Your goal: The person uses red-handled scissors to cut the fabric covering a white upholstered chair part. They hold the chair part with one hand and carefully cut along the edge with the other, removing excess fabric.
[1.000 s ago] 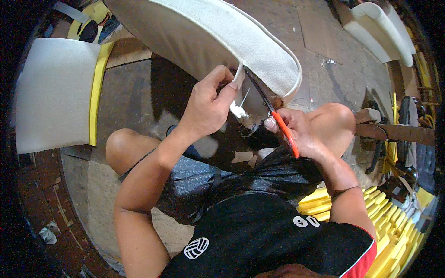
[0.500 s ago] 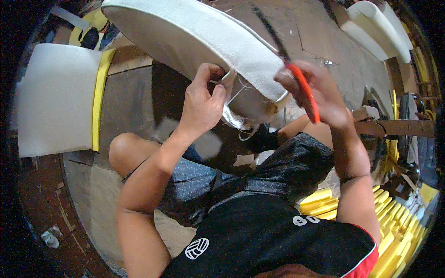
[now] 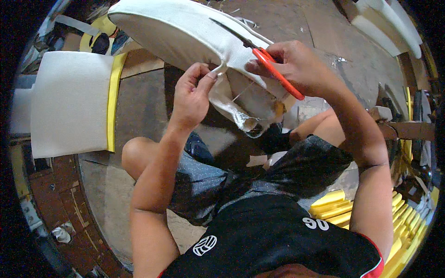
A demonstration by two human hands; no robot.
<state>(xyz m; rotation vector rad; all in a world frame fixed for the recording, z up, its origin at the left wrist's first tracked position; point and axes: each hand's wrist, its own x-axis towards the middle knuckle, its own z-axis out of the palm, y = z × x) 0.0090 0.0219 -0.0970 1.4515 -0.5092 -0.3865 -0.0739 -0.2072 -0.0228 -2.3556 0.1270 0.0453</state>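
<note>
A cream upholstered piece [image 3: 180, 31] with piped edges spans the top centre, its near end showing loose fabric, frayed white threads [image 3: 242, 118] and a brown inner patch. My left hand [image 3: 191, 95] is closed in a pinch on the fabric edge below a puckered spot in the cover. My right hand [image 3: 301, 69] grips long black-bladed scissors with orange handles [image 3: 281, 76], held over the cover, blades pointing up and left along it. The scissor tips lie over the cream surface; whether they touch it I cannot tell.
A cream panel with a yellow edge [image 3: 71, 103] lies at left. More cream pieces [image 3: 382, 30] stand at upper right. A brown beam [image 3: 410, 130] juts in at right, above stacked yellow foam strips [image 3: 333, 208]. My bent knees are below the piece on the worn board floor [image 3: 296, 21].
The scissors have come out of the gap at the fabric edge and swung up and leftward over the cover. My left hand has shifted slightly left, still pinching the fabric.
</note>
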